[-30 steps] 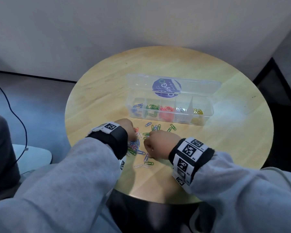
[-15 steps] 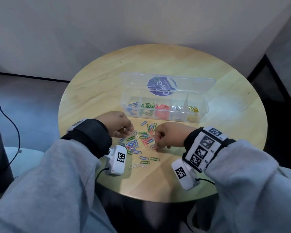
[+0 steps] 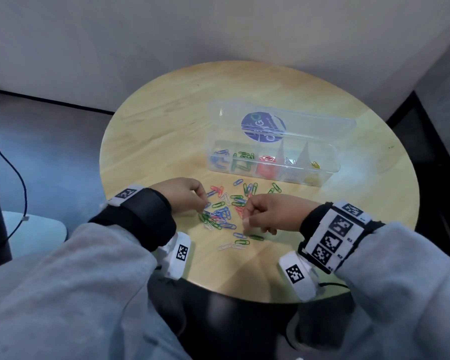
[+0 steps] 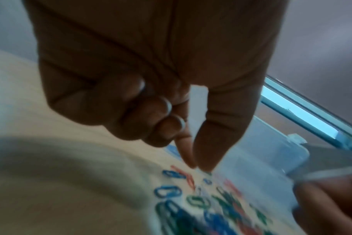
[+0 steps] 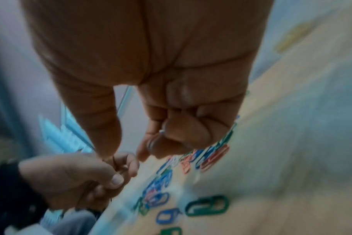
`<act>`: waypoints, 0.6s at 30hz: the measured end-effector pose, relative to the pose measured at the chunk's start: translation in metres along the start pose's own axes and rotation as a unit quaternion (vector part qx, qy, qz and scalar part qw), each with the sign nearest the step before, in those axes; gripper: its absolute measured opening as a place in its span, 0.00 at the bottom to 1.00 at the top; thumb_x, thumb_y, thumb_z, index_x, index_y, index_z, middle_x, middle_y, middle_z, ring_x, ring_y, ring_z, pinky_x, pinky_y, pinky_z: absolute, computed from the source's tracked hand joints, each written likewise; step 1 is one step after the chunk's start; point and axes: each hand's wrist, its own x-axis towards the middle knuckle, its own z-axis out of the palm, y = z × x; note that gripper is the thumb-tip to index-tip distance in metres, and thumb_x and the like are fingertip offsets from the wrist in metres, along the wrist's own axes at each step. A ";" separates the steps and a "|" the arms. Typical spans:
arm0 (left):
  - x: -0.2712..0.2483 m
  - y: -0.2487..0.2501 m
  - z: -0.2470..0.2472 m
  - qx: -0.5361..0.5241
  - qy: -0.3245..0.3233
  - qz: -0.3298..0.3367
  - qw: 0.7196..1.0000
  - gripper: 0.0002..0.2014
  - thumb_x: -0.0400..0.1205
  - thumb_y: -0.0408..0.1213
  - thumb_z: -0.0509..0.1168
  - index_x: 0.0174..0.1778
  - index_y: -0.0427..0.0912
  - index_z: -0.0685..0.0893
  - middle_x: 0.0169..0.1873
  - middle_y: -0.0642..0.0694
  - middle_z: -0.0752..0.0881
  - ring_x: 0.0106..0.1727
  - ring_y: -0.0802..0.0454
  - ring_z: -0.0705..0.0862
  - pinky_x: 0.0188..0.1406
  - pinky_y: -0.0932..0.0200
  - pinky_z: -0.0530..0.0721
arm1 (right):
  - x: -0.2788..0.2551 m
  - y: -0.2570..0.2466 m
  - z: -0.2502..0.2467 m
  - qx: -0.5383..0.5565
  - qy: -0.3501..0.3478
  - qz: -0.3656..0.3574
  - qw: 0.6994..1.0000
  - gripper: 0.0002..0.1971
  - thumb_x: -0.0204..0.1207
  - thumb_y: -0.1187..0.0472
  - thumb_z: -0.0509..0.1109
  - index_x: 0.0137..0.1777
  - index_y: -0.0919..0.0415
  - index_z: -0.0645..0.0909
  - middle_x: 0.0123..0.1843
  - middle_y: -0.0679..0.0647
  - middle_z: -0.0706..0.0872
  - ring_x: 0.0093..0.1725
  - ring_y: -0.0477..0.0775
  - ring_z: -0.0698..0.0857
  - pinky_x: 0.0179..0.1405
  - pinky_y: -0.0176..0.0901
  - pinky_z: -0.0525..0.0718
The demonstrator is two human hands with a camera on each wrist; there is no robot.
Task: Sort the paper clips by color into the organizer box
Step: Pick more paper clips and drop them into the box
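Still curled over the clips (image 3: 222,213), both hands have barely shifted: left hand (image 3: 185,194) and right hand (image 3: 266,215) pinch fingertips; held clip unclear.

It looked like a plain room in an office or a home; which one could not be told. A small round wooden counter (image 3: 257,84) stood in a corner against a bare pale wall (image 3: 192,29), over grey floor (image 3: 50,141) crossed by a dark cable (image 3: 16,167).
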 end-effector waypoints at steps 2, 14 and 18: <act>-0.005 0.000 0.004 0.056 -0.008 0.022 0.998 0.08 0.73 0.32 0.68 0.41 0.52 0.82 0.25 0.55 0.75 0.27 0.58 0.71 0.27 0.64 0.66 | 0.000 -0.008 0.005 -0.115 0.000 -0.020 0.993 0.05 0.73 0.57 0.74 0.43 0.53 0.80 0.28 0.44 0.75 0.27 0.43 0.72 0.30 0.35 0.70; -0.013 0.007 0.025 0.227 -0.004 0.054 0.972 0.10 0.74 0.32 0.64 0.38 0.55 0.83 0.29 0.55 0.77 0.38 0.53 0.77 0.24 0.67 0.68 | 0.014 -0.018 0.035 -0.335 -0.015 -0.057 0.940 0.11 0.70 0.54 0.74 0.52 0.51 0.81 0.35 0.41 0.70 0.43 0.49 0.74 0.43 0.43 0.76; -0.010 0.004 0.028 0.235 0.006 0.068 0.970 0.08 0.73 0.32 0.66 0.35 0.53 0.81 0.28 0.55 0.76 0.36 0.53 0.77 0.26 0.65 0.68 | 0.015 -0.017 0.037 -0.329 -0.005 -0.052 0.943 0.05 0.71 0.58 0.72 0.36 0.49 0.80 0.31 0.42 0.74 0.38 0.48 0.75 0.40 0.45 0.77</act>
